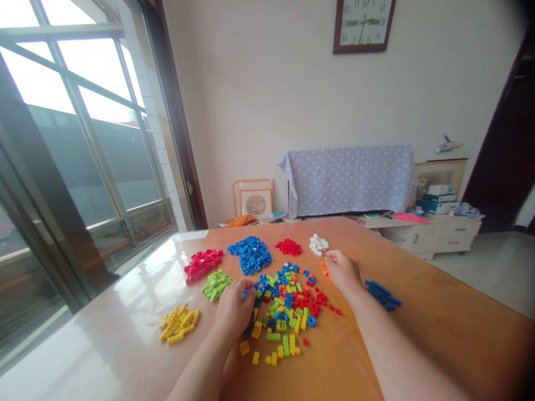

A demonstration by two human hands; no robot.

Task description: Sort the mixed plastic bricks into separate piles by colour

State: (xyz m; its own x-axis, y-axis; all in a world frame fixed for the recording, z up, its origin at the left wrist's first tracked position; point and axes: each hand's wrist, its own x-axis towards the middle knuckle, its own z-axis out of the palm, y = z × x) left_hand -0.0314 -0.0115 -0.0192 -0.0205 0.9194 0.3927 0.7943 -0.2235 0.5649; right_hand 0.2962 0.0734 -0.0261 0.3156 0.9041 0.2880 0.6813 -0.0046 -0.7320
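My left hand (236,303) is at the left side of a mixed pile of toy bricks (273,306), its fingers curled in. Blue pieces show beside its fingertips, but I cannot make out what they hold. My right hand (343,270) is over a small group of orange bricks (325,268), partly hiding it. Its thumb and fingers are pinched together just below the white bricks (319,245); anything between them is too small to name. The mixed pile has blue wheel-like rings and red, yellow, green and orange bricks.
Sorted groups lie around the mixed pile: yellow bricks (179,324), light green bricks (216,284), crimson pieces (203,265), blue pieces (251,254), red bricks (288,247) and long dark blue pieces (382,295). All rest on a glossy wooden table (134,334). Beyond stands a low cabinet (455,236).
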